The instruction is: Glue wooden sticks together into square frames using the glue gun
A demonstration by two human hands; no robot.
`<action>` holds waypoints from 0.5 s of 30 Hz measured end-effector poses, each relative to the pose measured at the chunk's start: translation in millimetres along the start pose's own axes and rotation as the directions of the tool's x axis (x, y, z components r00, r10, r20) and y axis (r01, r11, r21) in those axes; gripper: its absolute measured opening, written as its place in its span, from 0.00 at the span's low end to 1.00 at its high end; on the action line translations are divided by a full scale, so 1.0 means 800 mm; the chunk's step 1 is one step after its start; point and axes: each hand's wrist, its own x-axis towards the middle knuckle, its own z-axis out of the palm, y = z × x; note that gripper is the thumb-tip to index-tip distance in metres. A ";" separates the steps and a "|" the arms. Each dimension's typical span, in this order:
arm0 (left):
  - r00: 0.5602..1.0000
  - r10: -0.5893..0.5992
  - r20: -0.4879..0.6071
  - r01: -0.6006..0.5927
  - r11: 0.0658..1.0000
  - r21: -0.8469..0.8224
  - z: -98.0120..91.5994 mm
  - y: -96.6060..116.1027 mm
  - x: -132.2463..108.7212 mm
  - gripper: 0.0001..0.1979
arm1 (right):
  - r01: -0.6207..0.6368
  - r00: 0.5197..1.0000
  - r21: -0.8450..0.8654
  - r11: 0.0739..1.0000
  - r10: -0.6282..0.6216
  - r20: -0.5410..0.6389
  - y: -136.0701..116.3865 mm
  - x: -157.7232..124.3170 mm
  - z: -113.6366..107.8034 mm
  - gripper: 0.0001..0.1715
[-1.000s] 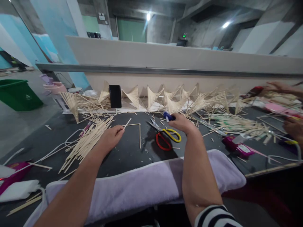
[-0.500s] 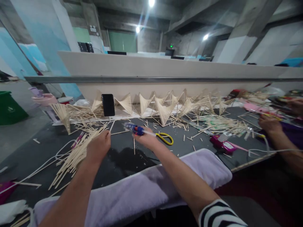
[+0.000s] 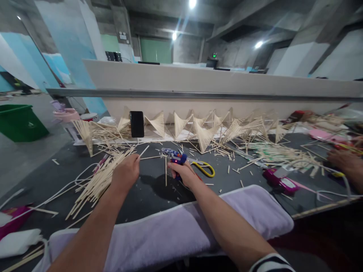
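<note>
Glue gun (image 3: pixel 180 158) (blue) in right hand (image 3: pixel 183 172)

Blue glue gun (image 3: pixel 179 157) held, nozzle leftward; pale stick (image 3: pixel 144 151) held tilted.

Bare grey concrete spans the ceiling (image 3: pixel 241 9), crossed by heavy beams, with bright lamps (image 3: pixel 174 36) glaring below it. At left stands a broad column (image 3: pixel 65 45) painted pale blue and white, and beyond it a flat green panel (image 3: pixel 155 50), perhaps a covered window or door, fills an opening. A long pale partition (image 3: pixel 198 77) with a metal rail (image 3: pixel 170 93) runs behind the dark tabletop (image 3: pixel 150 209). A green bin (image 3: pixel 21 124) stands on the grey floor (image 3: pixel 17 160), and a small green light (image 3: pixel 214 55) glows far back.
</note>
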 end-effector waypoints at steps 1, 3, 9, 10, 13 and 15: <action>1.000 -0.004 0.010 0.004 1.000 -0.011 0.000 0.000 0.000 0.13 | 0.001 1.000 -0.002 1.000 -0.001 -0.003 -0.002 -0.001 0.000 0.14; 1.000 -0.005 0.029 0.006 0.999 -0.035 0.000 0.001 0.000 0.13 | -0.003 1.000 -0.019 1.000 0.003 -0.009 -0.006 -0.002 -0.002 0.15; 0.998 0.019 0.054 -0.013 0.995 -0.096 0.003 0.001 -0.001 0.12 | -0.095 0.991 -0.058 0.994 0.090 -0.095 -0.005 -0.001 -0.005 0.17; 0.998 0.020 0.057 -0.014 0.995 -0.097 0.004 0.001 -0.001 0.12 | -0.113 0.988 -0.060 0.992 0.105 -0.111 -0.003 0.000 -0.005 0.17; 0.998 0.030 0.061 -0.024 0.995 -0.093 0.005 0.000 -0.002 0.12 | -0.148 0.981 -0.075 0.986 0.137 -0.139 0.001 0.003 -0.003 0.17; 0.998 0.036 0.057 -0.030 0.995 -0.097 0.005 0.000 -0.002 0.11 | -0.163 0.978 -0.082 0.983 0.150 -0.146 0.002 0.005 -0.003 0.17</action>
